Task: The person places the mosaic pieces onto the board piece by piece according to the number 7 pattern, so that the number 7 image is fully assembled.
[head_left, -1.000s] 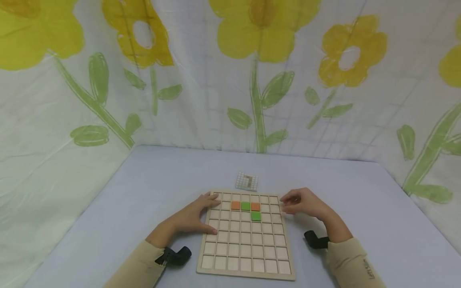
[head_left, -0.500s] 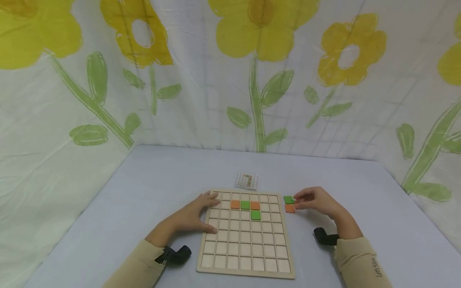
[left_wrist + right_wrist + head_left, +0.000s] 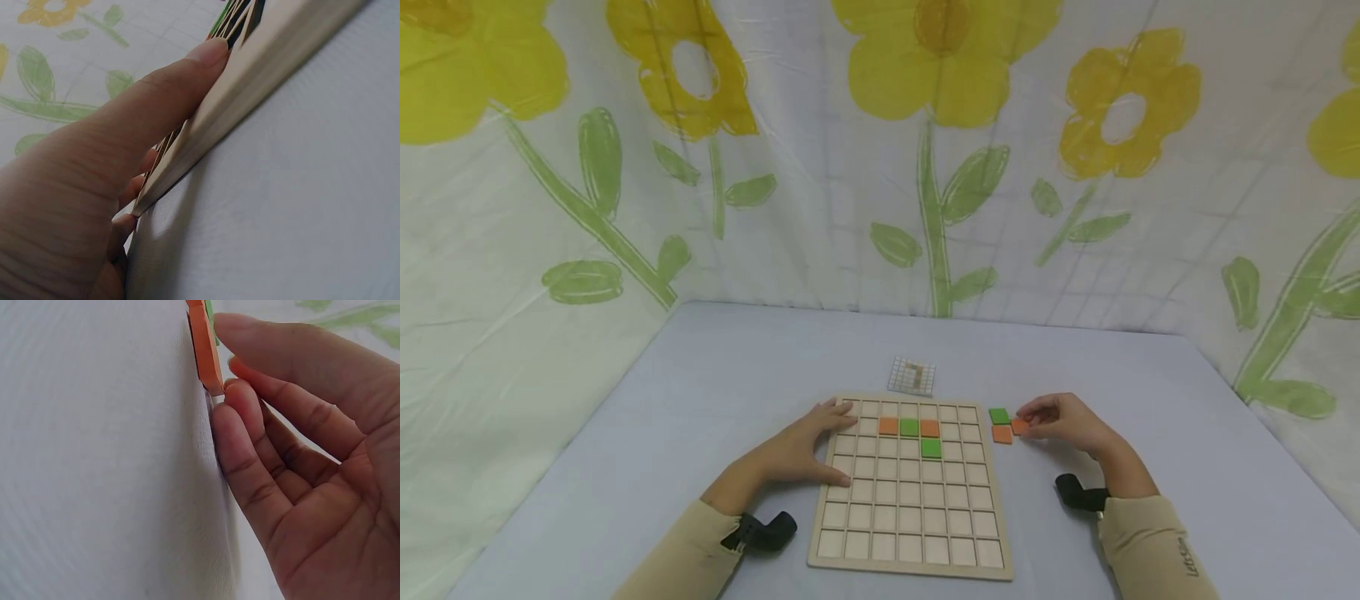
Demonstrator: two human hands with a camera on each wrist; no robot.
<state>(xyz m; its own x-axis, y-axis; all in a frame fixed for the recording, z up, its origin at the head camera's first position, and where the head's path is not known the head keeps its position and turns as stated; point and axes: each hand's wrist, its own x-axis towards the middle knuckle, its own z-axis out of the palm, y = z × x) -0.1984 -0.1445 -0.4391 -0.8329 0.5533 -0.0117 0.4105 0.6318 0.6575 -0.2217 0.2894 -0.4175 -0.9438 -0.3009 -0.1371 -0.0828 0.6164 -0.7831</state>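
While your left hand (image 3: 805, 443) rests along the left edge of the wooden board (image 3: 910, 570), its grip is spread, the thumb on the raised rim and the fingers farther up the same side. Your right hand (image 3: 1067, 423) is beyond the board's right edge, thumb and fingertips gathered at an orange tile (image 3: 1018, 427) on the worktop (image 3: 775, 354); the fingers hide part of it, and you cannot tell from either view whether that grip pinches the tile or only touches it. Just beside it, between your right hand and the board, lie a green tile (image 3: 999, 416) and, nearer you, a second orange tile (image 3: 1002, 435).

On the board, the second row from the far side carries three tiles side by side: a left orange one (image 3: 888, 426), a green one (image 3: 909, 427) and a right orange one (image 3: 929, 427). A lower green one (image 3: 931, 448) sits in the next compartment toward you, directly below the right orange one. Past the board's far edge you have a small card (image 3: 912, 377) with a printed grid, and behind the worktop hangs a flowered curtain (image 3: 805, 167).
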